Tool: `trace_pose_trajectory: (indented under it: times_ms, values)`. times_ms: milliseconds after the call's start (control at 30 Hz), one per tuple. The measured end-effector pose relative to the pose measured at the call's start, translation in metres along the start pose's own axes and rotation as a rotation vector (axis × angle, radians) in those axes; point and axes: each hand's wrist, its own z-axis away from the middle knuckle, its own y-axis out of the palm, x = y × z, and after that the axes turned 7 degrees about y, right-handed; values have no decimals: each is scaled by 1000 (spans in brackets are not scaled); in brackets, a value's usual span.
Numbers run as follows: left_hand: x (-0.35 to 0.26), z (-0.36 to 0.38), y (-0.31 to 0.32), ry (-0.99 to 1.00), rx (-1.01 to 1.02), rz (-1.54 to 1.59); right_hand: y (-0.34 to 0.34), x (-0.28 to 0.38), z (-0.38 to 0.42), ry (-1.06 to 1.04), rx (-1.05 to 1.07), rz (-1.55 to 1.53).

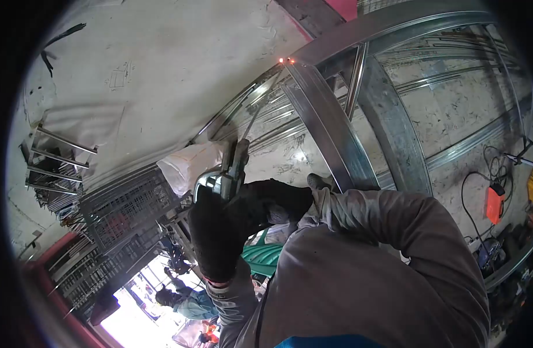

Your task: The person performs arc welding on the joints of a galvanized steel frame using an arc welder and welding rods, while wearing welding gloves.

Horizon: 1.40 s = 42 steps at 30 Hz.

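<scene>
My left hand (213, 238), in a dark glove, is closed around the lower end of a welding electrode holder (238, 161). My right hand (272, 200), also gloved, presses against the left one with its fingers curled at the holder's base; the gloves hide part of this grip. A shiny silver part (213, 184) shows just above my left glove. From the holder's jaw a thin welding rod (260, 107) reaches up to a steel frame (330, 122). Two small orange-red glowing spots (286, 60) sit at the frame's corner by the rod's tip.
Metal bars and grating (130, 206) lie at the left, near a white sack (188, 165). A co-worker (191, 303) is at lower left. Something green and ribbed (262, 258) shows beside my body. An orange box (495, 204) with cables stands at right.
</scene>
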Motion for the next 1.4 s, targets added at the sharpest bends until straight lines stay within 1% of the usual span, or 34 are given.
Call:
trace_pose_trajectory:
  times_ms: [33,67,133,233,333,367,433,467,533,567,600,633,700,733,800,833,867,933,967,1067,1100,1167,1233,1333,1367,1400]
  values:
    - [-4,-5,-1,21,-43,3,-4,-2,-1,-1,0,0]
    - [-12,-10,-11,-138,119,65,-11,-5,-3,-6,7,17]
    - [-14,-10,-15,-295,283,125,-14,-6,-3,-14,13,34]
    - [-7,-1,-7,-194,223,68,-13,-3,-2,-4,76,0]
    - [-8,1,-6,-114,180,-19,-21,-6,-5,76,-34,84]
    - [-10,-2,-7,-174,182,50,-20,-6,-5,71,30,-41]
    - [-11,-3,-6,-233,183,118,-18,-8,-3,67,95,-165]
    - [-10,-2,-5,-183,153,95,-19,-10,-2,65,-27,-71]
    - [-8,-3,-4,-133,124,70,-13,-6,0,63,-147,24]
    - [-7,-4,-4,-70,83,74,-10,-1,1,62,-58,32]
    - [-7,-6,-3,-6,42,77,-9,0,1,62,-13,35]
    - [-7,-8,0,-6,42,77,-9,1,1,62,31,39]
    - [-9,-10,8,-311,-27,390,-14,-6,0,85,-18,-141]
    - [-9,-10,8,-310,-28,389,-10,-6,-2,38,65,-164]
    - [-7,-11,7,-178,-20,282,-19,-7,-4,59,71,-210]
    - [-9,-14,6,-180,-14,325,-19,-10,-4,58,72,-209]
    - [-12,-16,5,-183,-7,368,-18,-13,-3,-16,27,-106]
    - [-9,-16,7,-140,-28,282,-18,-13,-4,-92,-17,-3]
    - [-9,-15,7,-138,-39,294,-18,-12,-5,-78,7,-15]
    - [-8,-8,4,-217,-72,444,-18,-8,-6,-34,47,-78]
    - [-6,-4,2,-125,-84,301,-18,-8,-6,-22,54,-99]
    - [-11,-4,-5,-168,55,103,-18,-11,-9,-7,72,-123]
    - [-1,-2,-2,-60,117,59,-19,-11,-12,4,74,-142]
    - [2,1,5,210,-5,-152,-17,-10,-10,17,63,-157]
    - [-3,0,6,-130,74,32,-16,-9,-9,24,52,-165]
    - [-5,-4,6,-112,68,30,-13,-7,-8,28,32,-178]
